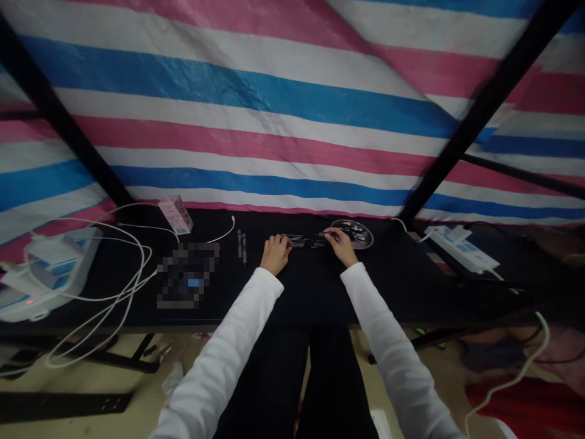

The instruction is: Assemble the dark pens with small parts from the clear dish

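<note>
Several thin dark pens (302, 242) lie side by side on the black table, between my two hands. My left hand (275, 254) rests at their left end, fingers bent together and curled down; what is under the fingertips is hidden. At the right end, my right hand (342, 245) pinches a short dark piece that looks like part of a pen, its tip poking out to the left. Just behind my right hand sits a round shiny metal dish (368, 242) with dark small parts in it. Two dark pens (242, 247) lie apart, left of my left hand.
A blurred-out device (187, 277) lies on the black table (315, 299) at left. Behind it stands a pink box (175, 214). White power strips (50, 274) and looping white cables are at left, another power strip (464, 250) at right. Striped sheeting (274, 122) hangs behind.
</note>
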`<state>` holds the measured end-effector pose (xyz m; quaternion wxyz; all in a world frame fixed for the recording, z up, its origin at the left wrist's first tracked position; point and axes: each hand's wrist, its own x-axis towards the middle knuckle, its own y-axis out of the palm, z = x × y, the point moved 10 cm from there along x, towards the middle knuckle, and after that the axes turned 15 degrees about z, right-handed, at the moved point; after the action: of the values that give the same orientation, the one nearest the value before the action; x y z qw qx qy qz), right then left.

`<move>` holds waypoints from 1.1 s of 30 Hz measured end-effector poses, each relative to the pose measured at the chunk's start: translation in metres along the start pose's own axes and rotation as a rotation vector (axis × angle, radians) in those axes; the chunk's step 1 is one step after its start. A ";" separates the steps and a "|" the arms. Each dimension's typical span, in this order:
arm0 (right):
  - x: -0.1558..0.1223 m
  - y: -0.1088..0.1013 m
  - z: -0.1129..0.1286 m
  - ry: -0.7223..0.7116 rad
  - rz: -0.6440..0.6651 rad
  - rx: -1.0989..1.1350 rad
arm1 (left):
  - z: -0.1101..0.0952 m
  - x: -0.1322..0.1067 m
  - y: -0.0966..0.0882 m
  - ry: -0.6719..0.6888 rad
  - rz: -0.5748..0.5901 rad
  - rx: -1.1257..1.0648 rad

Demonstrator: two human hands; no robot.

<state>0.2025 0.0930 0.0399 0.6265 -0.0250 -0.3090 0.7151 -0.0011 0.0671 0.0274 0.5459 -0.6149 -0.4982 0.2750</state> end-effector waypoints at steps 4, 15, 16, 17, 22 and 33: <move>0.000 0.001 0.002 -0.001 0.010 0.003 | -0.002 -0.001 -0.004 -0.004 -0.036 0.000; -0.001 0.024 0.012 -0.011 0.127 -0.018 | -0.023 -0.002 -0.016 0.204 -0.080 -0.141; -0.001 0.025 0.013 -0.014 0.133 -0.020 | -0.020 -0.002 -0.016 0.192 -0.086 -0.147; -0.001 0.024 0.013 -0.016 0.133 -0.026 | -0.018 -0.001 -0.016 0.179 -0.091 -0.153; -0.002 0.009 0.011 0.001 0.063 -0.157 | -0.004 0.000 -0.018 0.093 -0.109 -0.137; -0.010 0.010 0.013 0.127 0.067 -0.502 | 0.023 0.001 -0.014 -0.106 -0.120 -0.051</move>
<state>0.1903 0.0786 0.0421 0.5947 -0.2349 -0.4360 0.6333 -0.0251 0.0756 0.0352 0.5185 -0.5821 -0.5691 0.2614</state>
